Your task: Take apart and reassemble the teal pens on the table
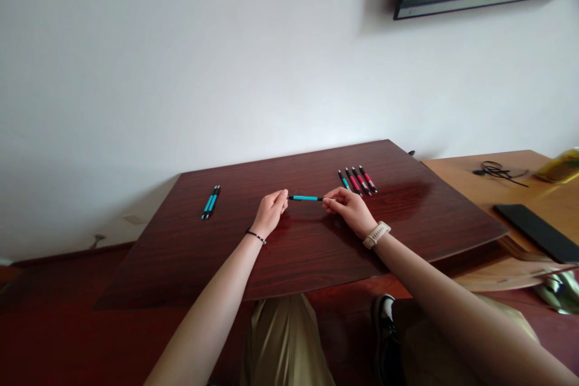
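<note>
Both ends of a turquoise-and-black pen [306, 198] are pinched, by left hand [270, 211] and right hand [350, 208], over the wood-grain table [294, 259]; the step looks like two-handed handling, and moving on probably calls for loosening one grip.

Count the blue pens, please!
4: two blue pens at the left, one held by the left hand and right hand, one beside the pink pens.

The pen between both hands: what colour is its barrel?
The pen's barrel is light blue, clearest in the head view.
</note>
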Demonstrator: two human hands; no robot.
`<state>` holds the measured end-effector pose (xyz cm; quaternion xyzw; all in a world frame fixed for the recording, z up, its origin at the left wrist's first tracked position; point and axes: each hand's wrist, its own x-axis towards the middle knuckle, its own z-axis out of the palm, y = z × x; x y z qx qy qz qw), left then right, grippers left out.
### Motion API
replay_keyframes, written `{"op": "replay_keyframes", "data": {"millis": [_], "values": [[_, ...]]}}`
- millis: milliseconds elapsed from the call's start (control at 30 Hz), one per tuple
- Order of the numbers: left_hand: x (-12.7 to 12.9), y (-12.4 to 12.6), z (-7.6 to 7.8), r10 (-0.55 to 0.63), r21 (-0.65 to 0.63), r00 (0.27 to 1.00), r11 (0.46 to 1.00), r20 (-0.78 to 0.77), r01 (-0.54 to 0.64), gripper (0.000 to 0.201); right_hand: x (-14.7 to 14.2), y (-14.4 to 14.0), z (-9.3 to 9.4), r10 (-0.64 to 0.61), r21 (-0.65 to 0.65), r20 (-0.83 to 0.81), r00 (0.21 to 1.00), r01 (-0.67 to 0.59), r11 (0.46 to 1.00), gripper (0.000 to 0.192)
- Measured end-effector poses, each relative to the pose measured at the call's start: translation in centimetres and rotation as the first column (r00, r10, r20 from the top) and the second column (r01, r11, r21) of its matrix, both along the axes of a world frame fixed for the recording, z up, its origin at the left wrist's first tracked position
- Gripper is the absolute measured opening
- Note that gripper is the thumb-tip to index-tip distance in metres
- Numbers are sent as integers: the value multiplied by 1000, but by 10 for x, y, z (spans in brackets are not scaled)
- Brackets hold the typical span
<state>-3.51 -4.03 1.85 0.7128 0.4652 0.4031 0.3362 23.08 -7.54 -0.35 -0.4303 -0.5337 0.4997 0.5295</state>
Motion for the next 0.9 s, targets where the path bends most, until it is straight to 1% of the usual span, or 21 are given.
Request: {"op": "replay_keyframes", "data": {"millis": [133,200,267,333,367,433,567,633,700,800,833,900], "values": [[0,1,0,7,-34,1000,999,-9,-7,60,0,3,-3,-9,-7,-15,1000,9,1000,47],[-1,3,-1,-24,-71,999,997,47,27,53,0,3,-4,-3,-7,-20,1000,3,1000,46],[-1,4,-2,-76,-87,991,992,109,86,43,1,3,-4,0,-15,-31,1000,0,1000,46],[-2,5,-3,-115,-81,985,989,131,126,37,1,3,-3,3,-23,-39,999,-4,1000,46],[-2,6,-4,-115,-75,985,989,130,125,37,1,3,-2,6,-25,-37,999,-7,1000,46],[-2,7,-6,-81,-63,989,994,120,89,42,1,2,-1,18,-21,-22,1000,-19,1000,45],[-2,10,-9,44,-65,997,997,56,-41,56,0,0,1,44,-3,3,999,-44,999,43],[-3,10,-9,61,-77,997,995,36,-59,61,0,0,2,46,2,4,999,-46,999,43],[-4,10,-7,22,-93,998,995,59,-17,58,0,1,1,37,-1,-4,999,-37,999,43],[-5,8,-4,-70,-113,988,990,134,86,43,1,3,-3,14,-22,-32,999,-15,1000,45],[-4,8,-3,-88,-111,984,988,156,106,39,1,3,-4,11,-29,-40,999,-12,1000,46],[-3,8,-3,-97,-94,979,989,179,115,38,1,3,-5,15,-31,-40,999,-17,999,47]]}}
